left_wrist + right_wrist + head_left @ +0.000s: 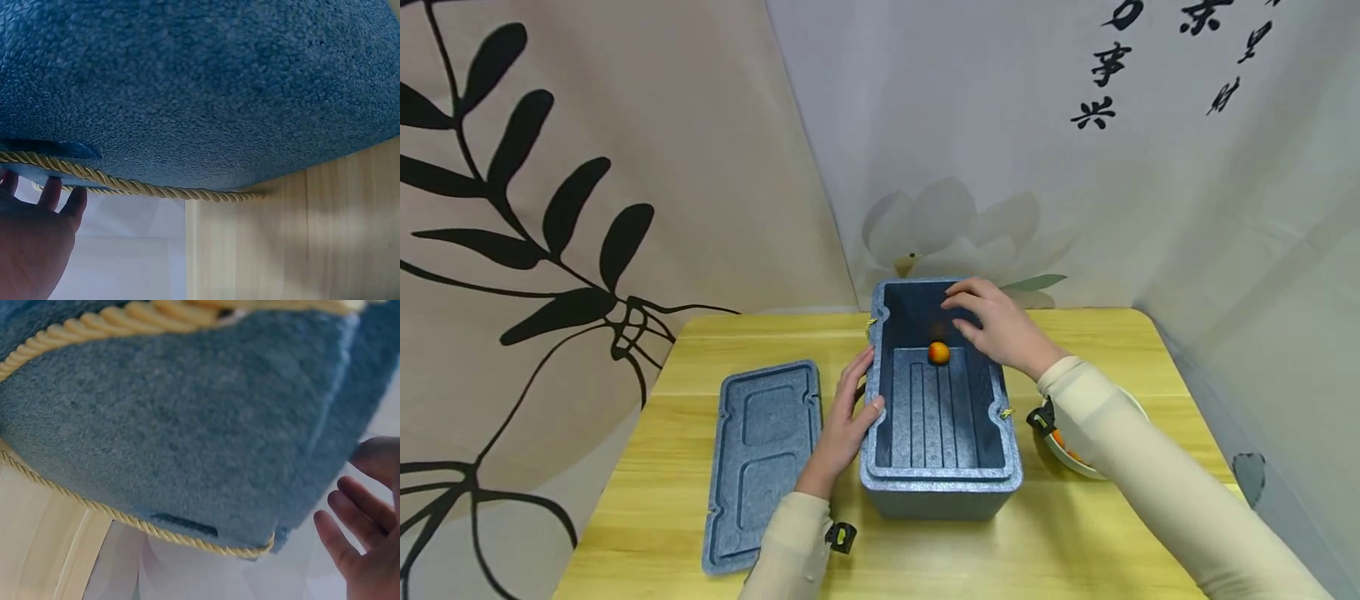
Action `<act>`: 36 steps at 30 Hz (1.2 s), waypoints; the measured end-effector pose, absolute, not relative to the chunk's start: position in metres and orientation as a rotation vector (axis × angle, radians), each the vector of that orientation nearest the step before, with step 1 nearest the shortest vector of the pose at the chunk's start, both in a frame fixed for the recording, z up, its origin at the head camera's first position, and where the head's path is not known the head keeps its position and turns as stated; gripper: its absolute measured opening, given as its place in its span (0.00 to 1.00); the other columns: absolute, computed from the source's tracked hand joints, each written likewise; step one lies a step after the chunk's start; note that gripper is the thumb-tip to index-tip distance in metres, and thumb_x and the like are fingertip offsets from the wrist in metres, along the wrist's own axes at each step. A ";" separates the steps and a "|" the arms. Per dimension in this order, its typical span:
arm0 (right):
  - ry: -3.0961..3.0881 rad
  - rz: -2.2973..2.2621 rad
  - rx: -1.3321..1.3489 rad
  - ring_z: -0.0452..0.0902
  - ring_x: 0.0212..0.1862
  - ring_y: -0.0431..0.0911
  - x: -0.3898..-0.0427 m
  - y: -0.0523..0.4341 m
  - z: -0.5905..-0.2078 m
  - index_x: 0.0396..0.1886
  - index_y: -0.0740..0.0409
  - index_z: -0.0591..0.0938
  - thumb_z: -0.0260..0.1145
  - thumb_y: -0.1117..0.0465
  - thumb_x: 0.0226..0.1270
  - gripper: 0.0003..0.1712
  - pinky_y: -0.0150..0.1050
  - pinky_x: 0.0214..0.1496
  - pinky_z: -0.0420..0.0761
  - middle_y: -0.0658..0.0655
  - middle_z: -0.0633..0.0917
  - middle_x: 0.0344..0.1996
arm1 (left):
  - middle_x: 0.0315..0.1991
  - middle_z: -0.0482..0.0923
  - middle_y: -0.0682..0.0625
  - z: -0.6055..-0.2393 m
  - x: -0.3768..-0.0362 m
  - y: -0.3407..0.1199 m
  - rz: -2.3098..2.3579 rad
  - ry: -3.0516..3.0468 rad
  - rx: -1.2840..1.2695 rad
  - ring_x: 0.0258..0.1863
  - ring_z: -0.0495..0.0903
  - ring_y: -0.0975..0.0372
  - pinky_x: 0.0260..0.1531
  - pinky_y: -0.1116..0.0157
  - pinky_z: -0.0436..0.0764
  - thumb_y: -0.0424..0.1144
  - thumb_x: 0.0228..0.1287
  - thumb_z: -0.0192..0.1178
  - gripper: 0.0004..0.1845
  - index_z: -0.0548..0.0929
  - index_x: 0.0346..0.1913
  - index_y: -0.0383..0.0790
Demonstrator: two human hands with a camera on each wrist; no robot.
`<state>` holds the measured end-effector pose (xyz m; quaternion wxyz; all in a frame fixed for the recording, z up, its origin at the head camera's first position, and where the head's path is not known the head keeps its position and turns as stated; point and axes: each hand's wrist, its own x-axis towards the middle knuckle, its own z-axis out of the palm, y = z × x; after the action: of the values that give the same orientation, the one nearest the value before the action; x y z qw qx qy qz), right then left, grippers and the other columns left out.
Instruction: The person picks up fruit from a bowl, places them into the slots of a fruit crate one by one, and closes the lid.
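An open blue foam box [940,487] stands on the yellow wooden table [1075,533], with one small orange fruit [938,352] on its ribbed floor near the far end. My left hand [848,421] rests flat against the box's left wall, fingers straight; its wrist view shows the wall [200,87] and a gold cord [156,189]. My right hand [992,321] hovers over the box's far right rim, fingers relaxed and holding nothing. The right wrist view shows the box's outer wall [187,425] and the fingers [340,540] beside it.
The box's blue lid [760,462] lies upside down on the table to the left. A white bowl [1078,460] with orange fruit sits to the right, partly hidden by my right sleeve. Printed fabric curtains close in the table at the back and sides.
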<state>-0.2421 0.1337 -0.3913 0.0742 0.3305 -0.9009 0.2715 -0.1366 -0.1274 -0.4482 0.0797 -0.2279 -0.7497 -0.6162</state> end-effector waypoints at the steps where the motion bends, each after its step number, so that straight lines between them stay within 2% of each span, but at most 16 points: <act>1: -2.701 0.828 0.981 0.67 0.62 0.56 -0.241 0.136 -0.391 0.55 0.61 0.82 0.64 0.67 0.68 0.17 0.52 0.62 0.69 0.60 0.74 0.60 | 0.72 0.50 0.28 -0.449 -0.136 -0.127 -1.846 -2.245 -0.680 0.71 0.50 0.39 0.63 0.37 0.55 0.24 0.65 0.51 0.32 0.57 0.71 0.21; 11: -2.614 1.019 0.834 0.74 0.56 0.57 -0.221 0.173 -0.391 0.58 0.61 0.80 0.62 0.65 0.70 0.18 0.54 0.54 0.74 0.59 0.75 0.59 | 0.75 0.50 0.33 -0.448 -0.137 -0.127 -1.850 -2.313 -0.643 0.73 0.49 0.45 0.66 0.44 0.55 0.26 0.68 0.52 0.32 0.57 0.73 0.26; 19: -2.583 1.093 0.685 0.74 0.55 0.54 -0.206 0.196 -0.397 0.59 0.58 0.80 0.62 0.63 0.70 0.18 0.54 0.54 0.74 0.55 0.77 0.58 | 0.74 0.50 0.32 -0.446 -0.134 -0.130 -1.802 -2.334 -0.627 0.73 0.49 0.43 0.66 0.43 0.53 0.26 0.67 0.53 0.33 0.57 0.73 0.26; 27: -2.599 1.129 0.574 0.74 0.55 0.55 -0.196 0.215 -0.413 0.56 0.63 0.81 0.62 0.64 0.70 0.17 0.56 0.54 0.74 0.58 0.78 0.56 | 0.74 0.50 0.33 -0.448 -0.132 -0.130 -1.815 -2.333 -0.604 0.73 0.49 0.44 0.67 0.43 0.53 0.26 0.66 0.54 0.34 0.58 0.73 0.26; 30: -2.626 1.139 0.525 0.74 0.55 0.57 -0.191 0.222 -0.420 0.57 0.63 0.81 0.62 0.64 0.70 0.17 0.58 0.55 0.74 0.59 0.78 0.56 | 0.75 0.50 0.34 -0.450 -0.131 -0.129 -1.858 -2.326 -0.601 0.74 0.49 0.46 0.68 0.48 0.54 0.26 0.67 0.54 0.33 0.57 0.74 0.27; 36: -2.658 1.135 0.488 0.75 0.54 0.58 -0.187 0.233 -0.429 0.58 0.62 0.80 0.60 0.62 0.72 0.18 0.59 0.55 0.73 0.59 0.78 0.55 | 0.75 0.49 0.35 -0.451 -0.135 -0.128 -1.927 -2.271 -0.615 0.74 0.48 0.49 0.68 0.63 0.54 0.26 0.68 0.52 0.33 0.56 0.74 0.27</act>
<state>-0.1869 0.2329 -0.4291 0.1049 0.1655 -0.9019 0.3850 -0.1352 -0.1282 -0.4515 0.0501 -0.2020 -0.7458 -0.6328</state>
